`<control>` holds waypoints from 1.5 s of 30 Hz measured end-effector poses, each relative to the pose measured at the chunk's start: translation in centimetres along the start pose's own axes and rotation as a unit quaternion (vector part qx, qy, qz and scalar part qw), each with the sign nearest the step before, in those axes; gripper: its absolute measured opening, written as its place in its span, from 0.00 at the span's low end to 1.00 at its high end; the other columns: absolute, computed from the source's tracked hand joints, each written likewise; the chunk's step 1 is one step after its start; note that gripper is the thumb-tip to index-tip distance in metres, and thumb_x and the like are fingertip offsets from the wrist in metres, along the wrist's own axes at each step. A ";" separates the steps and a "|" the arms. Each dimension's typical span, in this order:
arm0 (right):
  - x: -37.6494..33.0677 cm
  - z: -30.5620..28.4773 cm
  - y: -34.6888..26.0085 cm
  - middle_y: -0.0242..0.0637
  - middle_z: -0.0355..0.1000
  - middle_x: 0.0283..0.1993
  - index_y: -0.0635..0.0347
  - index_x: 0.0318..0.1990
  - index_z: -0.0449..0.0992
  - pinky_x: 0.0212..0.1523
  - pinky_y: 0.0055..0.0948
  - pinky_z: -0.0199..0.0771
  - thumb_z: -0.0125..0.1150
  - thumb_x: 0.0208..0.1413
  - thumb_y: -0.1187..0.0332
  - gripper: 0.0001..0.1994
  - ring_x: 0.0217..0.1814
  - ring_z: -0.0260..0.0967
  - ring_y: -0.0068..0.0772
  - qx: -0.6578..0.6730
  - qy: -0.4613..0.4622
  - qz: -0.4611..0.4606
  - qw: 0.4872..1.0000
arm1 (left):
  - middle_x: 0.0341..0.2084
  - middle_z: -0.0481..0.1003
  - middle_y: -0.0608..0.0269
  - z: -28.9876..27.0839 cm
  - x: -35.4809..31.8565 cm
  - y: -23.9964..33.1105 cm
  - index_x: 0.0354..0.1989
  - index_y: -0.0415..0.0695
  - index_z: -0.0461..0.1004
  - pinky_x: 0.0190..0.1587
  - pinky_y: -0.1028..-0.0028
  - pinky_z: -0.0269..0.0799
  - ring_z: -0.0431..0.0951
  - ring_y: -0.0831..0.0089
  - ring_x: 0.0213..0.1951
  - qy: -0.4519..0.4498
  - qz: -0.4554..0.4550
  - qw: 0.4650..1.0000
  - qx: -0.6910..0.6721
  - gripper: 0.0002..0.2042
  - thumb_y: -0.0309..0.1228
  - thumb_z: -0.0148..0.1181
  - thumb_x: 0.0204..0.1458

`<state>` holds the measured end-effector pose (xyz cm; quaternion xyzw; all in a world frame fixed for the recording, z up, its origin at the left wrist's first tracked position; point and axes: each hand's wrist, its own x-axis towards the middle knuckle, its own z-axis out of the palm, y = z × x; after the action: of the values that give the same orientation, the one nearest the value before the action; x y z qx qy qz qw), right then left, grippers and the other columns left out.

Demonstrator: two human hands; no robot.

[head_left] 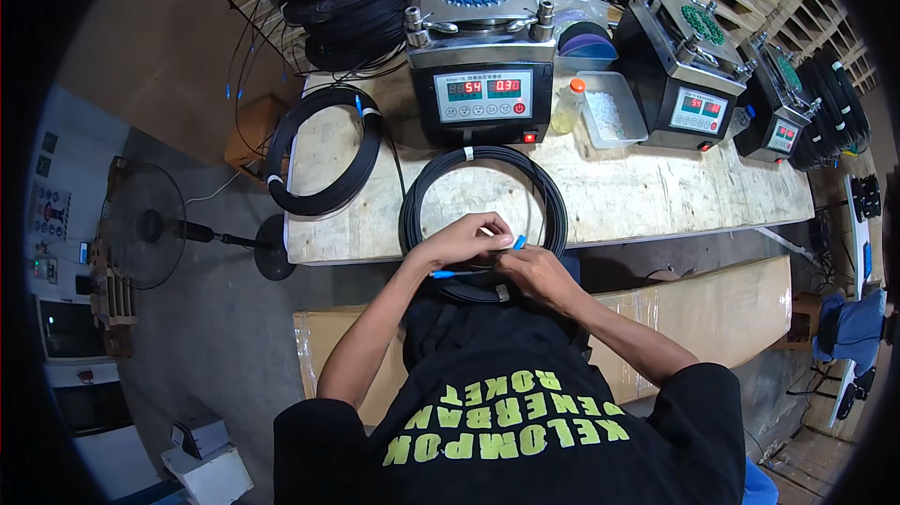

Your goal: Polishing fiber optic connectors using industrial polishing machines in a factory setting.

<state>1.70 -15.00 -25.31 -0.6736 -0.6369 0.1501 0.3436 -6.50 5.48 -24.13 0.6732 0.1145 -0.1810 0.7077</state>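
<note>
A coil of black fibre-optic cable (555,200) leans over the table's front edge against my lap, bound with white tape. Over its lower part my two hands meet. My right hand (536,271) is closed around a small blue fibre-optic connector (519,242), whose end sticks up past the fingers. My left hand (466,240) is beside it, fingers bent and pinched close to the connector's tip; whatever they grip is too small to make out. A second blue connector (442,273) on a short cable end lies across the coil below my left wrist.
A polishing machine (483,83) with a ring of blue connectors stands ahead on the wooden table (647,191). Two similar machines stand right. Nearby are an orange-capped bottle (568,106), a plastic tub (614,111), and another cable coil (281,153). A fan (150,224) stands left.
</note>
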 end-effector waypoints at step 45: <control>5.7 -9.7 -8.7 0.43 0.78 0.42 0.62 0.50 0.79 0.60 0.45 0.59 0.72 0.46 0.59 0.24 0.50 0.67 0.48 -0.084 -0.079 -0.035 0.993 | 0.23 0.69 0.59 1.9 -9.7 4.4 0.31 0.39 0.73 0.32 0.67 0.70 0.73 0.63 0.28 0.301 0.418 0.606 0.606 0.05 0.25 0.60 0.45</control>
<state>2.16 -12.54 -11.28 -0.6631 -0.6958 0.1370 0.2397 -13.64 4.69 -16.09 0.9394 -0.1084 0.3193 0.0624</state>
